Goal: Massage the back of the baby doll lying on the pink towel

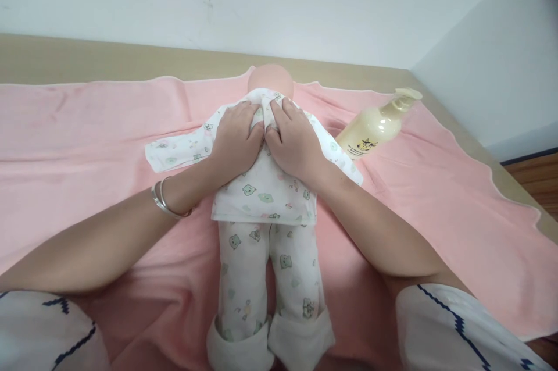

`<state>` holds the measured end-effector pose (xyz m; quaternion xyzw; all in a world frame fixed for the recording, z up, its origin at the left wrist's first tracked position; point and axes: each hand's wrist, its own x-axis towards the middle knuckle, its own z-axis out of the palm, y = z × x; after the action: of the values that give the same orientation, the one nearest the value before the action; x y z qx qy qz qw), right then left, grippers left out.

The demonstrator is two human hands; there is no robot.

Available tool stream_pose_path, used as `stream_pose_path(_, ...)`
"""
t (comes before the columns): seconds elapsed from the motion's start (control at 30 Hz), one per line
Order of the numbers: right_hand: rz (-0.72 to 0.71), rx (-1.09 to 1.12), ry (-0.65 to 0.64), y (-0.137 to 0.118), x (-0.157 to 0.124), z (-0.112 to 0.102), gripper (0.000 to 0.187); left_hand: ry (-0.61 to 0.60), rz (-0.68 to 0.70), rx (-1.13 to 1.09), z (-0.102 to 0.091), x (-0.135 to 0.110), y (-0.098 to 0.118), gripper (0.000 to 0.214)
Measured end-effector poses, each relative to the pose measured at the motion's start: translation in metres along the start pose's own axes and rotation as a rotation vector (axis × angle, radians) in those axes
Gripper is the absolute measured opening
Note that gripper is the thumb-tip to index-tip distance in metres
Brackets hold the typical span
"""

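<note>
Pinching doll's top [261, 191], left hand [238, 138], right hand [294, 141]

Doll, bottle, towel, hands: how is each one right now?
Doll: lying on the towel, dressed, head far from the camera.
Shirt: on the doll, bunched at the neck.
Left hand: gripping the shirt.
Right hand: gripping the shirt.
Bottle: lying on the towel, cap on.
Towel: spread out, wrinkled.

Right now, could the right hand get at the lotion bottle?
Probably yes: the bottle lies on the towel just beside the right hand, with only the doll's sleeve between, but that hand grips the shirt.
</note>
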<state>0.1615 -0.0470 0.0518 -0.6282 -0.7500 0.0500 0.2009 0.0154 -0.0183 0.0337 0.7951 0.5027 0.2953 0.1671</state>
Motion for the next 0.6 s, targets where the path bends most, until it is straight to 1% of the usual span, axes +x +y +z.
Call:
stream_pose_path(0.2,0.002,-0.001,-0.006,0.001,0.0,0.001,0.066,-0.003,-0.009,0.003,0.001,0.0,-0.001,0.054)
stream_pose_path(0.37,-0.005,-0.001,-0.001,0.001,0.0,0.0,0.065,0.016,0.023,-0.012,0.0,0.0,-0.001,0.048)
stream_pose_path(0.43,-0.005,-0.012,-0.009,0.001,0.001,0.0,0.065,-0.006,0.044,0.027,-0.004,0.0,0.0,0.044)
stream_pose_path(0.6,-0.011,-0.027,-0.014,0.0,0.001,0.0,0.065,-0.097,0.158,0.172,-0.015,0.0,0.007,0.034)
